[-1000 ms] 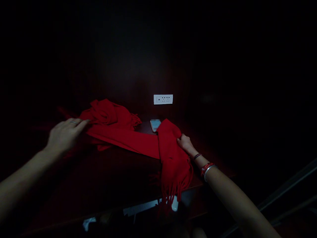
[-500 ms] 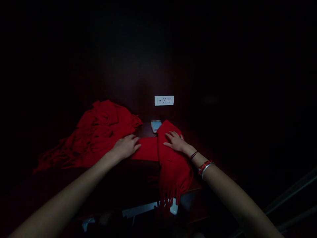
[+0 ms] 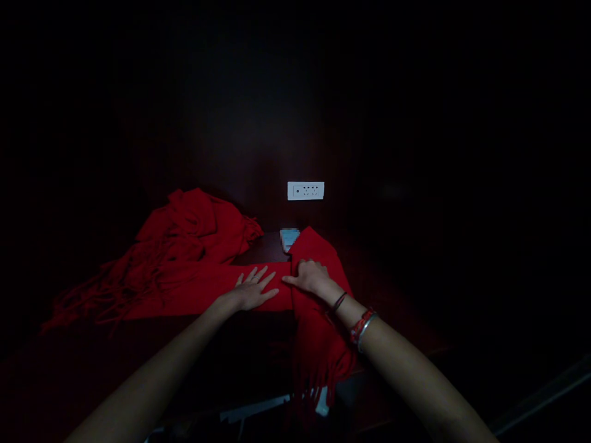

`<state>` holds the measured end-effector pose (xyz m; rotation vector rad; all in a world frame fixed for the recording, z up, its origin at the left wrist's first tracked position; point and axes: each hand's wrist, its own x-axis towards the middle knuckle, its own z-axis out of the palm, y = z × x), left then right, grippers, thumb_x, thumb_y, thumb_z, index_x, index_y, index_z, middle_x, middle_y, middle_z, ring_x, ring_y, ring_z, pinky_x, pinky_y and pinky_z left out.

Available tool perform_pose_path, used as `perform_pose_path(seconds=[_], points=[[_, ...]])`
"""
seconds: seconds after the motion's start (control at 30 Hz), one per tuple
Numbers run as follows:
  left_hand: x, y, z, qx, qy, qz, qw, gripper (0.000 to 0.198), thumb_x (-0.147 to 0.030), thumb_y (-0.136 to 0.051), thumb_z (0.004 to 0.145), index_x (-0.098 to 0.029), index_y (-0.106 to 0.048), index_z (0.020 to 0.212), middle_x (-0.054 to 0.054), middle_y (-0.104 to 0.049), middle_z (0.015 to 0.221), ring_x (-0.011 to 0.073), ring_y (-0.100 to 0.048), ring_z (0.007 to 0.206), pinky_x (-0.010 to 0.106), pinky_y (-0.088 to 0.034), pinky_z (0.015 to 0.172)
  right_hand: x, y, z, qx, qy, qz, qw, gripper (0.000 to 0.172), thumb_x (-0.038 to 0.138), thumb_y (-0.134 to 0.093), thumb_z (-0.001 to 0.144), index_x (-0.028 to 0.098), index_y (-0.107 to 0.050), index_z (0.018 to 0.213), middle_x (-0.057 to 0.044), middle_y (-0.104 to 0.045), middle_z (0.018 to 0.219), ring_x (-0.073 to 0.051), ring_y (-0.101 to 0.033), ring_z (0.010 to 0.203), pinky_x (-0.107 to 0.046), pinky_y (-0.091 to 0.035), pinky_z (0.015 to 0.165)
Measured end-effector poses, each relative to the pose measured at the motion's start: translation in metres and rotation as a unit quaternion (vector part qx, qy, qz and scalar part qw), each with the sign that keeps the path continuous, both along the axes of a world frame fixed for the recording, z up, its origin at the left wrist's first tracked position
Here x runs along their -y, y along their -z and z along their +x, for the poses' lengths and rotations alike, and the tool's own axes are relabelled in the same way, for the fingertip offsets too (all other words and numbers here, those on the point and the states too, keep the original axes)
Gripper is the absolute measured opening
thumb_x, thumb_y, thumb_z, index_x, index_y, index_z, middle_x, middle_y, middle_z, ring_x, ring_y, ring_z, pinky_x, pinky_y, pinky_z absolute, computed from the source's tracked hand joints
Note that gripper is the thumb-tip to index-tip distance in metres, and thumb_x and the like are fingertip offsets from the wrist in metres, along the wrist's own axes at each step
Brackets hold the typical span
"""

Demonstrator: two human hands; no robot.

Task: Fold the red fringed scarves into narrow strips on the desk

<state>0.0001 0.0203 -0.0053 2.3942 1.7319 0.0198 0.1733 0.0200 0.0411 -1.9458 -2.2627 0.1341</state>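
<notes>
A white socket sits on the dark wall. Just below the socket, a blurred bluish item lies on the table; well below the socket shows a pale strip.

In front of me is a dark table, its right end lost in the gloom. Along its front half I have a red scarf laid lengthwise, folded over near the right, where one fringed end hangs past the front edge. Toward the back edge, left of the middle, sits a rumpled heap of red cloth. A small pale item, blurred out, lies near the back edge, just beside my scarf's folded corner.
</notes>
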Motion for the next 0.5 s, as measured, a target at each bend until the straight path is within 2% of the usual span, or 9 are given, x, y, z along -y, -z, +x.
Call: perform_pose_path(seconds=[0.1, 0.17, 0.2, 0.23, 0.3, 0.33, 0.37, 0.43, 0.5], points=[[0.002, -0.002, 0.0, -0.004, -0.004, -0.005, 1.0, 0.068, -0.061, -0.022, 0.071, -0.023, -0.015, 0.128, 0.006, -0.006, 0.134, 0.0276, -0.002, 0.12, 0.051, -0.007, 0.091, -0.004, -0.003, -0.018, -0.004, 0.022, 0.014, 1.0, 0.031, 0.022, -0.052, 0.066, 0.009, -0.056, 0.094, -0.019, -0.055, 0.097, -0.028, -0.051, 0.09, -0.037, -0.04, 0.07], [0.005, -0.003, -0.007, -0.011, -0.005, -0.016, 1.0, 0.069, -0.061, -0.023, 0.071, -0.023, -0.013, 0.128, 0.006, -0.005, 0.134, 0.028, -0.002, 0.12, 0.051, -0.009, 0.091, -0.012, -0.008, -0.007, -0.028, 0.02, 0.03, 0.999, 0.027, 0.014, -0.046, 0.068, 0.011, -0.056, 0.093, -0.016, -0.057, 0.094, -0.023, -0.053, 0.088, -0.031, -0.04, 0.07], [0.008, -0.003, -0.013, -0.016, -0.008, -0.021, 1.0, 0.068, -0.06, -0.024, 0.072, -0.023, -0.013, 0.128, 0.006, -0.005, 0.134, 0.0282, -0.003, 0.12, 0.051, -0.009, 0.091, -0.017, -0.012, 0.007, -0.044, 0.025, 0.036, 0.998, 0.027, 0.014, -0.045, 0.068, 0.012, -0.056, 0.093, -0.014, -0.058, 0.094, -0.022, -0.053, 0.087, -0.029, -0.041, 0.069], [0.013, -0.003, -0.021, -0.022, -0.012, -0.022, 0.999, 0.066, -0.058, -0.025, 0.072, -0.023, -0.015, 0.128, 0.006, -0.005, 0.133, 0.0282, -0.003, 0.12, 0.051, -0.01, 0.091, -0.023, -0.017, 0.025, -0.109, 0.047, 0.043, 0.992, 0.029, 0.015, -0.045, 0.068, 0.012, -0.055, 0.094, -0.012, -0.058, 0.093, -0.02, -0.054, 0.085, -0.026, -0.041, 0.067], [0.025, -0.003, -0.046, -0.037, -0.017, -0.021, 0.999, 0.057, -0.05, -0.031, 0.074, -0.026, -0.026, 0.125, 0.004, -0.009, 0.133, 0.0285, -0.005, 0.12, 0.051, -0.012, 0.091, -0.031, -0.024, 0.068, -0.249, 0.099, 0.062, 0.961, 0.035, 0.017, -0.045, 0.067, 0.014, -0.05, 0.101, -0.007, -0.057, 0.097, -0.015, -0.054, 0.083, -0.02, -0.041, 0.065], [0.032, -0.002, -0.062, -0.045, -0.013, -0.017, 0.999, 0.049, -0.045, -0.035, 0.073, -0.029, -0.035, 0.12, 0.003, -0.013, 0.133, 0.0287, -0.007, 0.12, 0.051, -0.013, 0.091, -0.034, -0.027, 0.089, -0.288, 0.125, 0.067, 0.947, 0.038, 0.016, -0.044, 0.067, 0.014, -0.047, 0.105, -0.006, -0.056, 0.099, -0.014, -0.054, 0.083, -0.019, -0.042, 0.064], [0.04, -0.001, -0.079, -0.053, -0.01, -0.017, 0.998, 0.043, -0.04, -0.04, 0.072, -0.031, -0.043, 0.113, 0.001, -0.018, 0.132, 0.0294, -0.01, 0.119, 0.052, -0.014, 0.09, -0.035, -0.027, 0.108, -0.299, 0.142, 0.06, 0.942, 0.043, 0.015, -0.046, 0.066, 0.013, -0.044, 0.108, -0.007, -0.055, 0.101, -0.014, -0.054, 0.083, -0.019, -0.042, 0.064], [0.056, -0.001, -0.11, -0.065, -0.026, -0.003, 0.998, 0.035, -0.03, -0.044, 0.068, -0.032, -0.054, 0.102, 0.001, -0.027, 0.129, 0.0309, -0.015, 0.118, 0.054, -0.017, 0.088, -0.033, -0.023, 0.133, -0.266, 0.164, 0.037, 0.949, 0.051, 0.014, -0.049, 0.063, 0.01, -0.039, 0.113, -0.01, -0.053, 0.102, -0.017, -0.053, 0.085, -0.021, -0.041, 0.066], [0.072, -0.005, -0.13, -0.079, -0.079, 0.048, 0.993, 0.032, -0.023, -0.044, 0.066, -0.027, -0.058, 0.095, 0.005, -0.036, 0.125, 0.0322, -0.021, 0.116, 0.056, -0.019, 0.086, -0.026, -0.016, 0.136, -0.209, 0.134, 0.054, 0.967, 0.054, 0.017, -0.05, 0.064, 0.009, -0.036, 0.116, -0.012, -0.051, 0.106, -0.018, -0.05, 0.091, -0.023, -0.04, 0.072]])
